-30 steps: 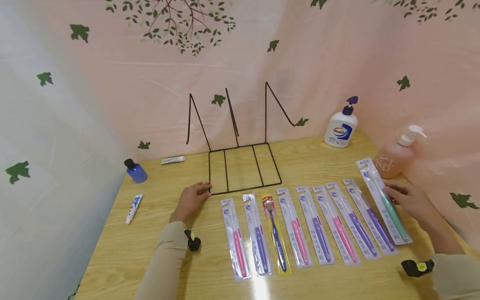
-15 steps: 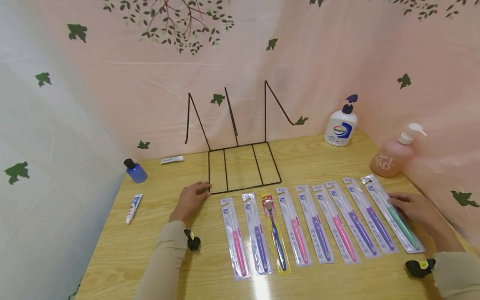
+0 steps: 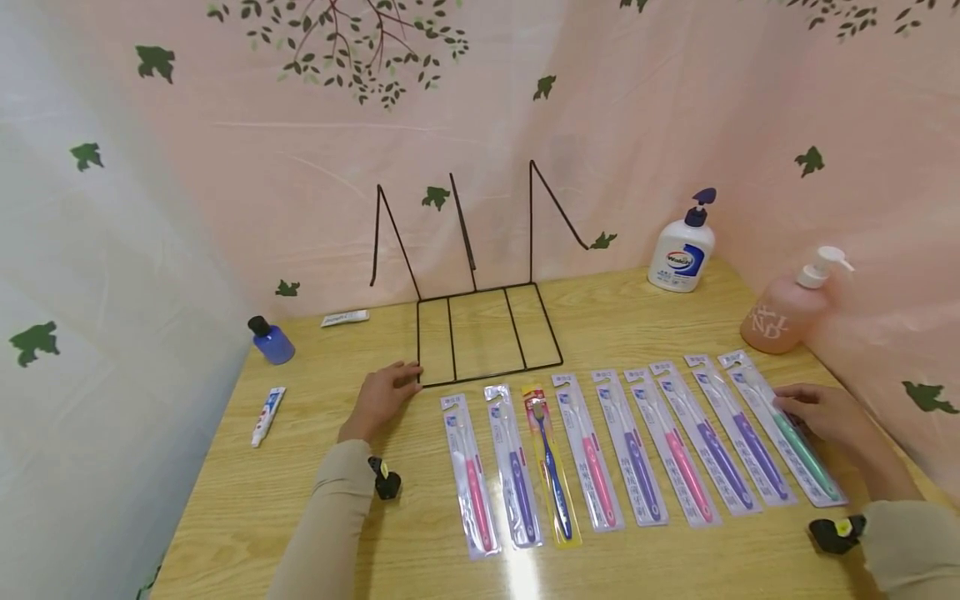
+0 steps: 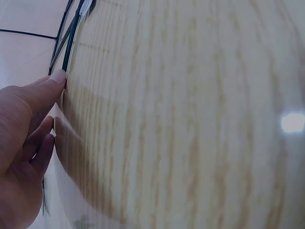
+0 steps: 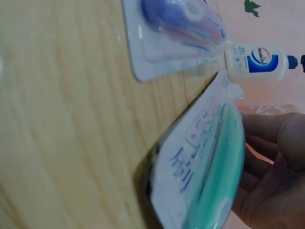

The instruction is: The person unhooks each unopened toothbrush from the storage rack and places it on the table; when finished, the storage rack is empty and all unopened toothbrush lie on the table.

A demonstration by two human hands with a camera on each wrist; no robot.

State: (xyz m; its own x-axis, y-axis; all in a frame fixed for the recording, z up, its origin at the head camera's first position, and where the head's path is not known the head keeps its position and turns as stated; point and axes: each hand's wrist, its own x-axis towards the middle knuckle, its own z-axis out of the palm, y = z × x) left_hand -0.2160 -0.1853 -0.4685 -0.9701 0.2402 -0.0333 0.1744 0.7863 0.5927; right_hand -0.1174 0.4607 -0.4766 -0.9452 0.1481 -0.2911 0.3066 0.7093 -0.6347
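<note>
My left hand (image 3: pixel 390 387) lies flat on the wooden table (image 3: pixel 300 500), its fingertips touching the front left corner of a black wire rack (image 3: pixel 487 333). The left wrist view shows those fingers (image 4: pixel 45 95) against the black wire. Several packaged toothbrushes (image 3: pixel 592 450) lie side by side in a row in front of the rack. My right hand (image 3: pixel 798 404) rests with relaxed fingers on the green toothbrush pack (image 3: pixel 802 454) at the row's right end. In the right wrist view the green pack (image 5: pixel 209 171) lies beside my fingers (image 5: pixel 259 143), with a purple pack (image 5: pixel 176 28) next to it.
A white pump bottle (image 3: pixel 681 250) and a pink pump bottle (image 3: pixel 783 312) stand at the back right. A small blue bottle (image 3: pixel 272 342), a toothpaste tube (image 3: pixel 267 415) and a smaller tube (image 3: pixel 345 317) lie at the left. Pink curtains close in the back and right.
The right hand lowered the green toothbrush pack from a raised position near the pink bottle onto the table at the row's right end. The left hand has stayed still.
</note>
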